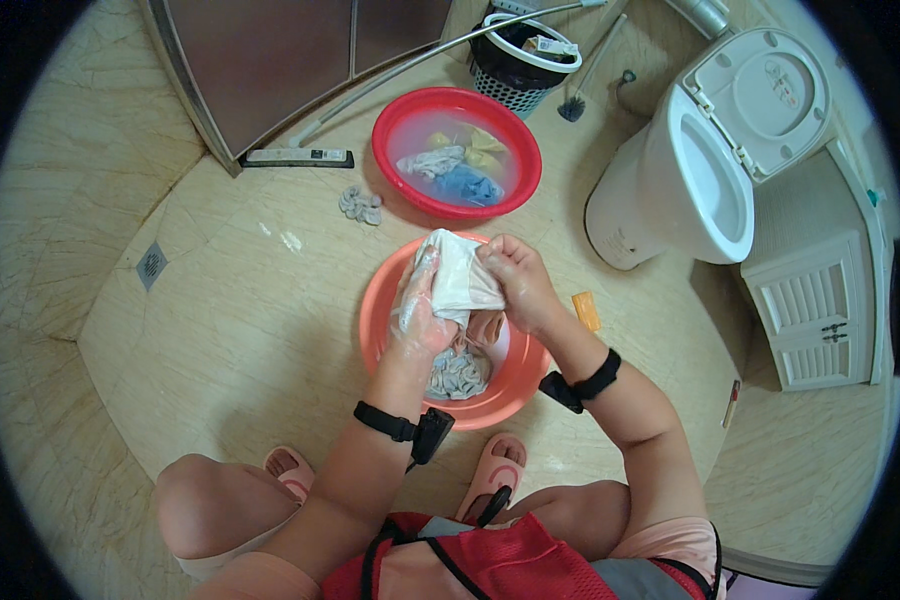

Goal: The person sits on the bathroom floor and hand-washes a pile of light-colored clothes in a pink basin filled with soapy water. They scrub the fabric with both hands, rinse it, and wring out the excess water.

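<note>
Over the orange basin (pixel 375 372) I hold up a wet white cloth (pixel 457 272), perhaps a small garment. My left hand (pixel 422 312), streaked with suds, supports its left side, with the thumb laid along it. My right hand (pixel 518 278) pinches the cloth's upper right edge, fingers curled. Below the cloth, a bunched grey-white patterned cloth (pixel 460 374) lies in the basin. A brownish cloth (pixel 486 326) shows beside it, partly hidden. To the right of the basin an orange bar of soap (pixel 586 311) rests on the floor.
Beyond is a red basin (pixel 382 160) of cloudy water with blue, white and yellow cloths. A small grey cloth (pixel 360 206) lies near it. Farther off stand a waste bin (pixel 505 88) and a toilet brush (pixel 572 108). A toilet (pixel 625 200) and louvred cabinet (pixel 810 300) are on the right.
</note>
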The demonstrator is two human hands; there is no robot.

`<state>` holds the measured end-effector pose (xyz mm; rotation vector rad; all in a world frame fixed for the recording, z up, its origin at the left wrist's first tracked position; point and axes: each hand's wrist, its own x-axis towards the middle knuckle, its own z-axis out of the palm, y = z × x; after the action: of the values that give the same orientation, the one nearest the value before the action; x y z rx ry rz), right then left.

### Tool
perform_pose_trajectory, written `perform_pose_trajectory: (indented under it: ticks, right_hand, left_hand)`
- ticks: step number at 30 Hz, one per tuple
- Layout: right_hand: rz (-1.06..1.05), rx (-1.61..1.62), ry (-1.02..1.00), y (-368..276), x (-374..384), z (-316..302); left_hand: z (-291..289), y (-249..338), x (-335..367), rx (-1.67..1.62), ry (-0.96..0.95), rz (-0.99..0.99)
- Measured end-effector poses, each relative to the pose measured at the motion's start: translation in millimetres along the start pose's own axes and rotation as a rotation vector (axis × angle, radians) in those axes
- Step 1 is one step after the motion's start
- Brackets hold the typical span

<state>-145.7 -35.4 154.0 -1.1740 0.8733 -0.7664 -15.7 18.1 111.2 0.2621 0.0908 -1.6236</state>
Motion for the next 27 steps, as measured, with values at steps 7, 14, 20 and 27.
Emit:
perform_pose_trajectory:
  ticks: [7,14,20,27]
  right_hand:
    - [-0.664,-1.222,-0.041,2,-36,67]
    - [-0.517,-1.251,-0.023,1,-39,76]
    - [-0.564,-1.208,0.141,-6,-7,41]
    - [-0.539,-1.286,-0.116,-7,-49,72]
  left_hand:
    - [-41,-9,2,-0.029,-0.19,-0.15]
    - [-55,-32,-8,0.088,0.082,-0.153]
    - [-7,-39,-13,0.093,0.228,-0.2]
    - [-2,-25,-18,0.095,-0.009,-0.312]
